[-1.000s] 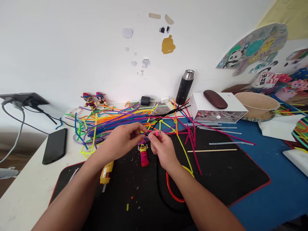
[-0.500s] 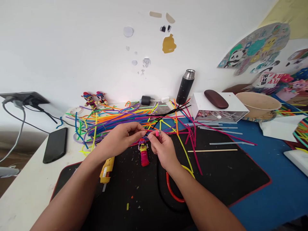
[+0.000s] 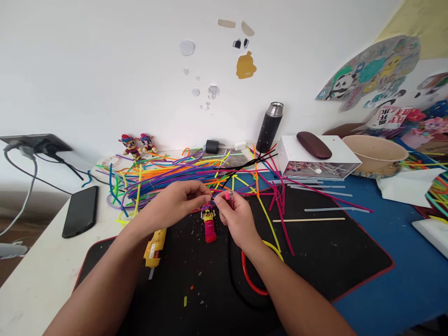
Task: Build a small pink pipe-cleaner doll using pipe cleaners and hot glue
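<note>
A small pipe-cleaner figure (image 3: pixel 209 226) with a yellow middle and a pink-red base stands on the black mat (image 3: pixel 315 252). My left hand (image 3: pixel 177 202) pinches a thin pipe-cleaner piece just above the figure's top. My right hand (image 3: pixel 236 215) is closed on a small pink object (image 3: pixel 228 195), its fingertips almost touching those of the left hand. Behind both hands lies a heap of coloured pipe cleaners (image 3: pixel 168 175).
A yellow glue gun (image 3: pixel 155 247) lies under my left forearm, an orange-red curved handle (image 3: pixel 249 276) under my right. A black phone (image 3: pixel 80 211) is at the left, a black flask (image 3: pixel 269 127), white box (image 3: pixel 317 156) and bowl (image 3: pixel 374 153) at the back right. Two finished figures (image 3: pixel 137 144) stand by the wall.
Hardly anything moves; both hands stay pinched together above the figure, with only slight finger shifts.
</note>
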A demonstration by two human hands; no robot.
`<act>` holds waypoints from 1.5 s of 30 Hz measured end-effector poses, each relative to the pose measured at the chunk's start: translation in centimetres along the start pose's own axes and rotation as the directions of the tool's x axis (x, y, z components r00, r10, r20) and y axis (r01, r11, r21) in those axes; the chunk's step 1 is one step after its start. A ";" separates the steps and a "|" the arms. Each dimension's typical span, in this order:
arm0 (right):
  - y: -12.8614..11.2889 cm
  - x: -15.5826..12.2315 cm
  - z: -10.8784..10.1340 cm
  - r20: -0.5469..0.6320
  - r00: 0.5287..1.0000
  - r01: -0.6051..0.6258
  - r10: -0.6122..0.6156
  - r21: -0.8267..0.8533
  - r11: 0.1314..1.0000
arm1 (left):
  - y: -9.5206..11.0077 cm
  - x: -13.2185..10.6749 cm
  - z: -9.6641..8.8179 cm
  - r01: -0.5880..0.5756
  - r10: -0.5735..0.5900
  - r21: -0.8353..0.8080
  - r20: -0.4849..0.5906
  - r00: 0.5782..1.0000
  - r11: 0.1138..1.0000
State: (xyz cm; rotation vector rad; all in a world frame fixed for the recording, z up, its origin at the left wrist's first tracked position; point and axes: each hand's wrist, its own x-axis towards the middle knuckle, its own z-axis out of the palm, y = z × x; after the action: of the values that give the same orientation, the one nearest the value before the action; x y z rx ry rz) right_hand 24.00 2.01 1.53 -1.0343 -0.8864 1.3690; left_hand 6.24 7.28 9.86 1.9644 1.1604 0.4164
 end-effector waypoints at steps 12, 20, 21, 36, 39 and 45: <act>-0.1 -0.1 0.1 0.012 1.000 -0.006 0.006 0.003 1.000 | -0.1 0.1 0.1 0.012 -0.011 -0.006 0.062 0.998 1.000; -0.4 -0.3 0.3 0.040 0.999 -0.021 0.017 0.105 0.994 | 0.3 0.2 -0.1 -0.005 0.002 -0.043 -0.053 0.999 0.999; -0.5 -0.3 0.4 0.045 0.999 -0.025 0.020 0.115 0.993 | 0.3 0.2 -0.1 -0.010 0.006 -0.048 -0.071 0.997 0.999; 0.2 -0.8 0.5 0.278 0.958 -0.102 0.073 0.092 0.991 | 0.1 0.5 0.5 -0.045 0.040 -0.120 -0.038 0.998 0.992; 0.9 -0.9 0.4 0.224 0.973 -0.060 0.062 -0.015 0.998 | 0.1 0.4 0.6 -0.033 0.029 -0.119 -0.036 0.999 0.992; 1.3 -1.1 0.4 0.155 0.987 -0.010 0.039 -0.185 0.983 | 0.1 0.4 0.8 -0.027 0.023 -0.095 -0.037 0.999 0.995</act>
State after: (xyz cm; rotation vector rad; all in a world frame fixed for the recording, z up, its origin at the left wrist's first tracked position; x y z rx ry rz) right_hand 23.16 0.87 0.56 -1.0901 -1.1376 1.4248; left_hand 7.06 7.22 9.42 1.8968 1.1187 0.5130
